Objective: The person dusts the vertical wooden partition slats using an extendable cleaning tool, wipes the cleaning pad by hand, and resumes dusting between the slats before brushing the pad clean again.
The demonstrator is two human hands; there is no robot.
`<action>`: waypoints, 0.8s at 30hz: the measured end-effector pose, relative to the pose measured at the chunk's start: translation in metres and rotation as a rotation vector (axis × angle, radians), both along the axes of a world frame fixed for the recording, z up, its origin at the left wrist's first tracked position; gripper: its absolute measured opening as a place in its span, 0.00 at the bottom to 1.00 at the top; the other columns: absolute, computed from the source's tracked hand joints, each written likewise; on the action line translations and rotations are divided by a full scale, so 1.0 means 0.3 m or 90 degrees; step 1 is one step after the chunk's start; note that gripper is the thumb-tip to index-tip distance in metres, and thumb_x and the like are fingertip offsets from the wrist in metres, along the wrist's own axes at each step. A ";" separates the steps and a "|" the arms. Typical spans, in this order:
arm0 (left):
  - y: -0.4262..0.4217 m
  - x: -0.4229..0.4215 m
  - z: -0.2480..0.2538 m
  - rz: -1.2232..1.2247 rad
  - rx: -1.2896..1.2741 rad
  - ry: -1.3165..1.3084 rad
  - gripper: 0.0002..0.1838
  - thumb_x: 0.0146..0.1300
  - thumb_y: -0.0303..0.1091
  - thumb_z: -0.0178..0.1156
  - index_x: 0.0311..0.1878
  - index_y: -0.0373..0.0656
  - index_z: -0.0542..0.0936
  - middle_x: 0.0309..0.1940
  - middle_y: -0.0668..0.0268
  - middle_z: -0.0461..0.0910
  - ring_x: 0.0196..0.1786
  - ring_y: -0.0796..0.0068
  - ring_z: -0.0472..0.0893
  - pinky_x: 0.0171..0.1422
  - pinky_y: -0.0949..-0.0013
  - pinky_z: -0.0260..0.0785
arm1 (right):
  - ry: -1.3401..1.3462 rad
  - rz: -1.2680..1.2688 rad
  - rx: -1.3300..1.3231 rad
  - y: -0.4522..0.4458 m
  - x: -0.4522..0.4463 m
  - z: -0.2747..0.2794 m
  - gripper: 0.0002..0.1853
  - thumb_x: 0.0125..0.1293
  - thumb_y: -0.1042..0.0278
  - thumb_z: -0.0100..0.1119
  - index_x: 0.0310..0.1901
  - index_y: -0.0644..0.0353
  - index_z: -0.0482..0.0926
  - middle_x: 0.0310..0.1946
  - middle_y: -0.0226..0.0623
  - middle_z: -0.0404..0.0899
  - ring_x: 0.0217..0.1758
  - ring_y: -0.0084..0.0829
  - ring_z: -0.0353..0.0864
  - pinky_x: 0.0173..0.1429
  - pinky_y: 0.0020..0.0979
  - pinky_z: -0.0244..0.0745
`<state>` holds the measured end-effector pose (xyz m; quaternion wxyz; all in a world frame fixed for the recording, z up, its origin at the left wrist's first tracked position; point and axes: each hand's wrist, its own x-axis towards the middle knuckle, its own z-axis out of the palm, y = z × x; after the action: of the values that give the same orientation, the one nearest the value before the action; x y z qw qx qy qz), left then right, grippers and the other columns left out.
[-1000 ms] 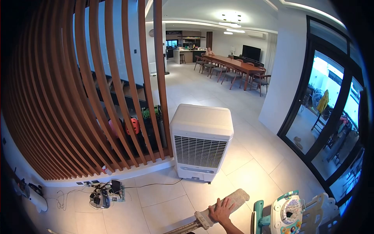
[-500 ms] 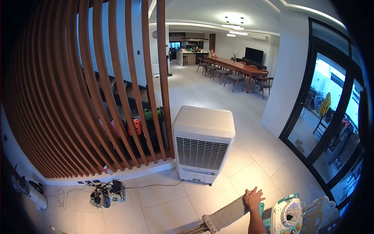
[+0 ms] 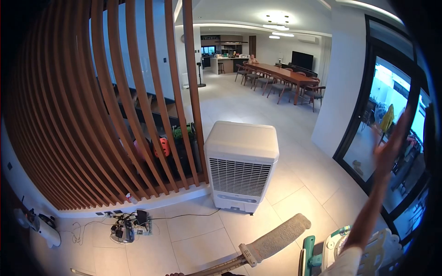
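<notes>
Head view, left to right: at the lower left of the frame, a white object (image 3: 47, 233) lies on your pale tiled floor (image 3: 198, 246), its outer side lost in the dark lens edge. Brown slats (image 3: 113, 106) fill the upper left and partly hide the stairs and a red helmet (image 3: 162, 147). Below them sits a tangle of cables and devices (image 3: 123, 230), too jumbled for you to separate. At the bottom edge, only a sliver of your left hand (image 3: 175, 274) shows by the pole (image 3: 221, 266); you cannot tell its grip. The pole meets the flat grey pad (image 3: 281, 237) at lower centre, its near end cut off. Behind stands a white air cooler (image 3: 241, 142); farther back, a person (image 3: 252, 60) sits at the long table (image 3: 281, 75). At right, your right hand (image 3: 383, 149) is raised before the glass door (image 3: 391, 96), holding nothing visible, fingers spread but blurred. Your forearm and sleeve partly hide the baby walker (image 3: 332, 244).
</notes>
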<state>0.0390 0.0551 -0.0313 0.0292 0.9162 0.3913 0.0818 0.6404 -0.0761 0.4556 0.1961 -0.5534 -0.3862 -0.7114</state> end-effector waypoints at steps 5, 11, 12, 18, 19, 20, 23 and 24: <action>0.015 0.023 0.007 0.006 0.026 -0.016 0.13 0.50 0.37 0.62 0.36 0.40 0.79 0.26 0.59 0.80 0.29 0.60 0.79 0.34 0.56 0.69 | 0.024 -0.055 -0.038 -0.015 -0.070 0.455 0.44 0.57 0.70 0.67 0.73 0.56 0.53 0.71 0.46 0.54 0.74 0.47 0.54 0.74 0.45 0.55; 0.026 0.036 -0.020 -0.004 0.042 -0.028 0.12 0.51 0.38 0.61 0.35 0.40 0.80 0.27 0.57 0.81 0.28 0.59 0.79 0.33 0.56 0.69 | 0.121 -0.074 -0.121 0.042 -0.103 0.535 0.41 0.56 0.72 0.67 0.70 0.57 0.57 0.67 0.47 0.60 0.70 0.47 0.61 0.71 0.44 0.59; 0.025 0.041 -0.027 0.000 0.042 -0.033 0.12 0.51 0.38 0.61 0.35 0.40 0.80 0.27 0.57 0.81 0.28 0.59 0.79 0.33 0.56 0.69 | 0.123 -0.074 -0.127 0.044 -0.107 0.533 0.41 0.56 0.72 0.67 0.70 0.57 0.58 0.67 0.47 0.62 0.69 0.46 0.62 0.71 0.44 0.60; 0.018 0.049 0.000 0.020 -0.013 -0.027 0.13 0.52 0.39 0.61 0.35 0.40 0.79 0.28 0.56 0.81 0.29 0.57 0.80 0.34 0.54 0.70 | 0.110 -0.051 -0.137 0.039 -0.133 0.557 0.38 0.55 0.74 0.68 0.68 0.58 0.62 0.62 0.47 0.68 0.65 0.46 0.69 0.69 0.42 0.64; 0.014 0.050 0.000 0.028 -0.026 -0.031 0.13 0.52 0.39 0.61 0.36 0.40 0.79 0.28 0.56 0.81 0.29 0.57 0.80 0.34 0.53 0.70 | 0.101 -0.043 -0.137 0.035 -0.143 0.553 0.38 0.55 0.74 0.68 0.68 0.58 0.63 0.62 0.47 0.69 0.64 0.46 0.70 0.68 0.42 0.65; 0.010 0.046 0.000 0.034 -0.040 -0.034 0.13 0.53 0.39 0.60 0.36 0.40 0.79 0.28 0.55 0.81 0.30 0.56 0.80 0.34 0.53 0.70 | 0.094 -0.033 -0.135 0.026 -0.151 0.548 0.37 0.55 0.75 0.68 0.67 0.58 0.63 0.61 0.47 0.70 0.63 0.46 0.71 0.68 0.42 0.66; -0.013 0.051 0.006 0.035 -0.028 -0.048 0.13 0.52 0.39 0.61 0.36 0.40 0.79 0.28 0.56 0.81 0.30 0.57 0.80 0.34 0.53 0.69 | 0.064 0.030 -0.131 -0.005 -0.197 0.438 0.36 0.54 0.76 0.68 0.66 0.59 0.66 0.59 0.47 0.73 0.61 0.45 0.74 0.67 0.41 0.68; -0.020 0.052 0.008 0.035 -0.028 -0.054 0.13 0.52 0.39 0.61 0.36 0.40 0.79 0.28 0.56 0.81 0.30 0.57 0.80 0.34 0.53 0.69 | 0.068 0.067 -0.140 -0.010 -0.214 0.344 0.36 0.54 0.76 0.68 0.66 0.59 0.66 0.58 0.47 0.74 0.61 0.45 0.75 0.66 0.41 0.68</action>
<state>0.0545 0.0491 -0.0289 0.0634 0.8999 0.4165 0.1128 0.5762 -0.0792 0.5588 0.1915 -0.5876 -0.4794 -0.6230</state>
